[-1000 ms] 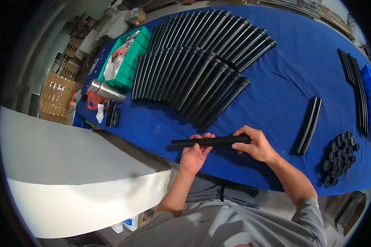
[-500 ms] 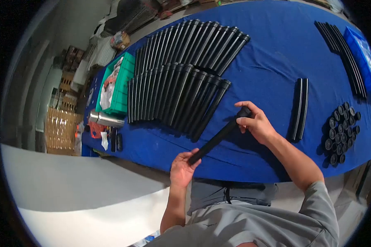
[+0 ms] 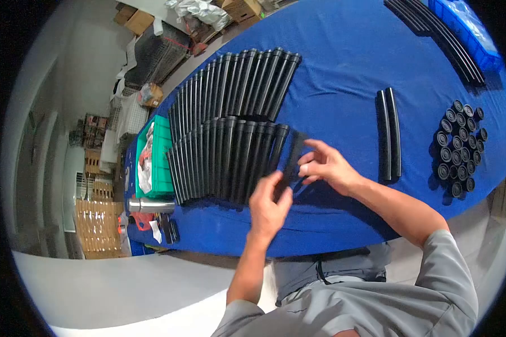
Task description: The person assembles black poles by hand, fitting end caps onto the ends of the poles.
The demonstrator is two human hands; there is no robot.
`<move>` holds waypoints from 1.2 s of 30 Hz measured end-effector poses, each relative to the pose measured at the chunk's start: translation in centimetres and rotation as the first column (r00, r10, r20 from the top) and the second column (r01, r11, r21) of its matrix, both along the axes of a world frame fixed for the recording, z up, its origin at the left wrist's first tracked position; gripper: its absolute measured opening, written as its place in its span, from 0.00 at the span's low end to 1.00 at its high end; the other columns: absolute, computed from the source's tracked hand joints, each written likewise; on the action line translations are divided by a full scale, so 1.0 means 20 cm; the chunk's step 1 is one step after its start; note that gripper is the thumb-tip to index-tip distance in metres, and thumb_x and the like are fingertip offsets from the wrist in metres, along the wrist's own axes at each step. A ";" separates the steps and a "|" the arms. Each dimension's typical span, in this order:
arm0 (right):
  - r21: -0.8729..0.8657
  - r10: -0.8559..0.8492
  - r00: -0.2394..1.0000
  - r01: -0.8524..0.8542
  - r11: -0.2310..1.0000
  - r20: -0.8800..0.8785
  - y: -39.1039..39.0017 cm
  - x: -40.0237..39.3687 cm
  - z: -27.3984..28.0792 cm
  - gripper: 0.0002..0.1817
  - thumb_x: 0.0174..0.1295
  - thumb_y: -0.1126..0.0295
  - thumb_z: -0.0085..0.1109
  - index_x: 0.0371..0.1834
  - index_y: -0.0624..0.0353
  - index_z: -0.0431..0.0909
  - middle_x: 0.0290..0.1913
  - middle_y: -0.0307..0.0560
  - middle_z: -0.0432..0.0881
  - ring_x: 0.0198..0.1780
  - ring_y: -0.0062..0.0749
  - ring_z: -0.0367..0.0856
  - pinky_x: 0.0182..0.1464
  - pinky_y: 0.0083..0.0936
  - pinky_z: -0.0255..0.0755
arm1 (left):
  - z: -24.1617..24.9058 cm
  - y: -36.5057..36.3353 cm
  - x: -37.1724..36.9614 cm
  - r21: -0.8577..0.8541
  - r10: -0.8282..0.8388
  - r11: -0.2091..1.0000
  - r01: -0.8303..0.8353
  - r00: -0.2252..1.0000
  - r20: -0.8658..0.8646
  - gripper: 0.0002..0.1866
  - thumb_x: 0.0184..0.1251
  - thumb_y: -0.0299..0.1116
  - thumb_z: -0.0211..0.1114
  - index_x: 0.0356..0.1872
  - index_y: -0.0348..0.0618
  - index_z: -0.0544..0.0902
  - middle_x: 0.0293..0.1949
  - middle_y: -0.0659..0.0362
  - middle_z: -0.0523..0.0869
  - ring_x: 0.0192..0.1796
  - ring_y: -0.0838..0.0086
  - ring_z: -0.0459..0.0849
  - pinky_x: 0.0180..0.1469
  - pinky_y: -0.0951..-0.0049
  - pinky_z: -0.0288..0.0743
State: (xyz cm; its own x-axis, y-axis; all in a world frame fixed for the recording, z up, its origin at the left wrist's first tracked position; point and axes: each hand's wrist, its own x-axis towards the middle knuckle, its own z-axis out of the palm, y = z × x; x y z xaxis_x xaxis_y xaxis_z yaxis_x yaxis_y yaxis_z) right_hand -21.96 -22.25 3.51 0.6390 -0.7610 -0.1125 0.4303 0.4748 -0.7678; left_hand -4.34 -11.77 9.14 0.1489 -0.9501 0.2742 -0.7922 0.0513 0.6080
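Note:
A black tube with a wider end, blurred by motion, stands slanted beside the right end of the front row of black tubes. My left hand grips its lower part between thumb and fingers. Close to the tube's right side is my right hand, its fingers bent and apart, with nothing seen between them. Behind the front row lies a second row of black capped tubes.
Two loose black tubes lie right on the blue cloth, beside a cluster of round black caps. Thin black tubes and a blue bin are at far right. A green crate and silver cylinder stand left.
Both hands have moved closer together, and the tube has swung steeper, toward the front row. My right hand has come off the tube's wide end. The camera view has shifted.

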 end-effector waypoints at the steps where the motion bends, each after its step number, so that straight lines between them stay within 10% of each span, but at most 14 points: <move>1: 0.051 -0.002 1.000 0.001 0.999 0.030 0.02 0.01 -0.02 0.38 0.65 0.73 0.69 0.77 0.68 0.62 0.42 0.46 0.84 0.41 0.28 0.85 0.43 0.25 0.83 | 0.05 -0.10 0.03 -0.009 0.045 0.999 -0.045 0.999 -0.021 0.24 0.59 0.24 0.76 0.59 0.36 0.84 0.44 0.52 0.89 0.41 0.70 0.87 0.46 0.70 0.82; 5: -0.205 0.327 0.943 -0.334 0.920 -0.066 0.01 0.04 -0.10 0.35 0.67 0.67 0.71 0.72 0.74 0.68 0.37 0.44 0.84 0.38 0.23 0.83 0.41 0.24 0.79 | 0.15 -0.62 0.08 -0.162 -0.067 0.980 0.116 0.958 0.278 0.21 0.61 0.29 0.75 0.56 0.35 0.86 0.48 0.46 0.90 0.46 0.62 0.90 0.52 0.65 0.83; 14: -0.183 0.344 0.935 -0.355 0.917 -0.087 0.00 0.03 -0.08 0.29 0.68 0.64 0.70 0.66 0.72 0.74 0.33 0.40 0.83 0.32 0.22 0.81 0.38 0.24 0.78 | -0.18 -1.45 -0.10 -0.096 -0.109 0.981 0.169 0.887 0.449 0.22 0.61 0.35 0.67 0.55 0.33 0.84 0.51 0.42 0.86 0.55 0.47 0.85 0.60 0.52 0.78; 36: -0.268 0.316 0.940 -0.339 0.902 -0.126 0.00 0.06 -0.10 0.22 0.68 0.64 0.69 0.58 0.70 0.80 0.31 0.42 0.84 0.30 0.23 0.83 0.35 0.26 0.78 | -0.24 -1.44 -0.01 -0.022 -0.004 1.000 0.022 0.812 0.584 0.18 0.65 0.33 0.64 0.56 0.47 0.85 0.54 0.48 0.85 0.60 0.50 0.82 0.63 0.51 0.77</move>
